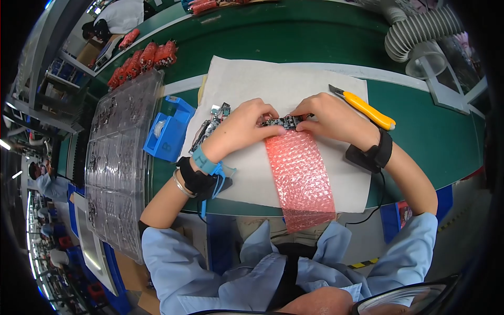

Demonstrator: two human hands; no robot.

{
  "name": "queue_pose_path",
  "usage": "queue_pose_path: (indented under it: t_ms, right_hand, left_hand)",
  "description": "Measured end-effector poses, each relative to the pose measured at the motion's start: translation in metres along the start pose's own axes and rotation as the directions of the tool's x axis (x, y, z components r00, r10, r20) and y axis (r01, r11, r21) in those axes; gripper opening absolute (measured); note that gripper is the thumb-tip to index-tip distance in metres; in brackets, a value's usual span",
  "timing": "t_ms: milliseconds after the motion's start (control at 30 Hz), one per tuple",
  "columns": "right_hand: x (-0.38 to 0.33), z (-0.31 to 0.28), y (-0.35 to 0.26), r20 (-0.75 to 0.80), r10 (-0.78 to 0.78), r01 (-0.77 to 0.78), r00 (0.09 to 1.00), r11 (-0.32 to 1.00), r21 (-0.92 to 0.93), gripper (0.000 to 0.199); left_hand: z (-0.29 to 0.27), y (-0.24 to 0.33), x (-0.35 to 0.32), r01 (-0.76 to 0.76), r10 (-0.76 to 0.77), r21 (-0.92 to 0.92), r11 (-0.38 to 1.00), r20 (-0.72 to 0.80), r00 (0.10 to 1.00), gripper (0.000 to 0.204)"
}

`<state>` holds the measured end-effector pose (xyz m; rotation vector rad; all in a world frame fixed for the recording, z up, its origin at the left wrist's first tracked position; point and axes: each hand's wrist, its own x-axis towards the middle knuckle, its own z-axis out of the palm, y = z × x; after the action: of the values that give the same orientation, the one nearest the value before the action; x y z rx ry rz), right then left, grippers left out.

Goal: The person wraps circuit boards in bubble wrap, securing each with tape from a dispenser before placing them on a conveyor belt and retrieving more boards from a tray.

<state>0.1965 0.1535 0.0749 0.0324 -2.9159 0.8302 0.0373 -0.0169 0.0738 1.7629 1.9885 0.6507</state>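
Observation:
Between both hands, a small circuit board (pixel 287 122) lies at the far end of a strip of pink bubble wrap (pixel 302 168). My left hand (pixel 245 122) pinches the board's left end, thumb along its near edge. At the other end, the fingers of my right hand (pixel 328 119) are closed on the board. The wrap runs toward me over the table's near edge. Beside my left hand, more circuit boards (pixel 206 132) rest on a white sheet (pixel 247 79); my forearm hides part of them.
A yellow utility knife (pixel 367 109) lies right, its blade end pointing away. To the left stand a blue tape dispenser (pixel 169 128) and clear plastic trays (pixel 118 157). Red-wrapped bundles (pixel 144 60) sit beyond them. A ribbed duct (pixel 422 34) hangs far right. Wrist straps with cords circle both wrists.

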Motion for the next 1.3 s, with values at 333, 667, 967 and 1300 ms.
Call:
queue_pose_path:
  t_ms: [333, 667, 967, 1300]
  right_hand:
    - [-0.002, -0.008, -0.001, 0.063, 0.0, 0.001, 0.998, 1.0, -0.017, 0.026]
    - [-0.005, 0.001, 0.002, -0.027, -0.034, 0.033, 0.999, 0.998, -0.045, 0.024]
    - [-0.006, -0.002, 0.002, 0.0, 0.02, -0.02, 1.0, 0.999, 0.041, 0.029]
    - [-0.005, 0.001, 0.0, 0.008, 0.017, -0.017, 1.0, 1.0, -0.022, 0.029]
  left_hand:
    - [0.012, 0.007, -0.01, -0.096, 0.113, 0.202, 0.975, -0.075, 0.991, 0.036]
    - [0.006, -0.003, -0.002, -0.046, 0.047, 0.019, 0.999, -0.052, 0.998, 0.041]
    - [0.004, -0.012, -0.009, -0.162, 0.171, 0.183, 0.97, -0.034, 0.985, 0.041]
    - [0.003, -0.009, -0.008, -0.136, 0.139, 0.216, 0.967, -0.001, 0.99, 0.039]
